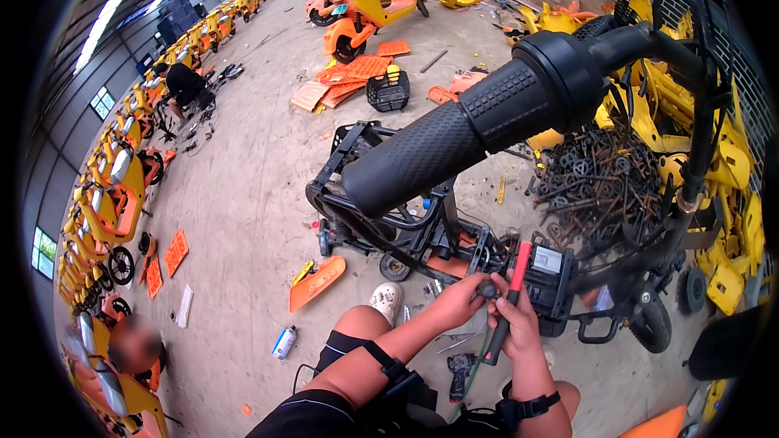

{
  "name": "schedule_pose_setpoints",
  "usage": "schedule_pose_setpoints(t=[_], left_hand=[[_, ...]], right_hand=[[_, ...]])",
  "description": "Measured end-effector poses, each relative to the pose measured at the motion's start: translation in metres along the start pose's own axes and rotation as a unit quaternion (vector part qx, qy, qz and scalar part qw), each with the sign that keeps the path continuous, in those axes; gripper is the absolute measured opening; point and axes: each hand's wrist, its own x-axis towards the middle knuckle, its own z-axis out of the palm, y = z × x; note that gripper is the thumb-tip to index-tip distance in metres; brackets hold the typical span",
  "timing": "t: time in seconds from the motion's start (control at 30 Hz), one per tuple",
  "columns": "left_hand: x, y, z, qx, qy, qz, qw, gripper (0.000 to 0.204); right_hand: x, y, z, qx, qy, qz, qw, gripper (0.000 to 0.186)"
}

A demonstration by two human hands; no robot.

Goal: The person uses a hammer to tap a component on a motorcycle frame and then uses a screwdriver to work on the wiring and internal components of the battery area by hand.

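Note:
Low in front of me, beside a stripped black scooter frame (442, 227), my two hands work close together. The fingers of my left hand (461, 303) are closed on a small dark rounded part (487, 289), mostly hidden by the fingers. My right hand (516, 323) grips a long, slim tool with red and black sections (520, 266), its red end pointing up and away from me. Just beyond the hands is a black box-shaped unit with a pale label (548, 276) on the frame. A black handlebar grip (422, 150) looms large above.
A cordless drill (461, 375) lies below my hands, and a spray can (284, 342) stands to the left. Orange panels (345, 73) lie further off. A heap of rusty metal parts (596, 186) and yellow body panels fill the right. A person (187, 85) crouches at far left.

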Motion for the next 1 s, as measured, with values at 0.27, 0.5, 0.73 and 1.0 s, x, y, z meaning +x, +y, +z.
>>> schedule_pose_setpoints(t=[0.27, 0.5, 0.73, 1.0], left_hand=[[-0.002, 0.004, 0.005, -0.025, -0.070, -0.006, 0.997, 0.040], [-0.004, 0.011, 0.005, -0.032, -0.083, 0.003, 0.996, 0.035], [-0.004, 0.010, 0.003, -0.057, -0.088, -0.008, 0.994, 0.042], [-0.013, 0.014, 0.001, -0.031, -0.035, -0.005, 0.999, 0.049]], right_hand=[[-0.010, 0.009, -0.004, -0.053, -0.005, -0.026, 0.998, 0.074], [-0.015, 0.020, -0.004, -0.037, 0.004, -0.071, 0.997, 0.079], [-0.011, 0.028, -0.001, -0.025, 0.020, -0.083, 0.996, 0.076], [-0.009, 0.035, 0.002, -0.027, 0.026, -0.077, 0.996, 0.075]])
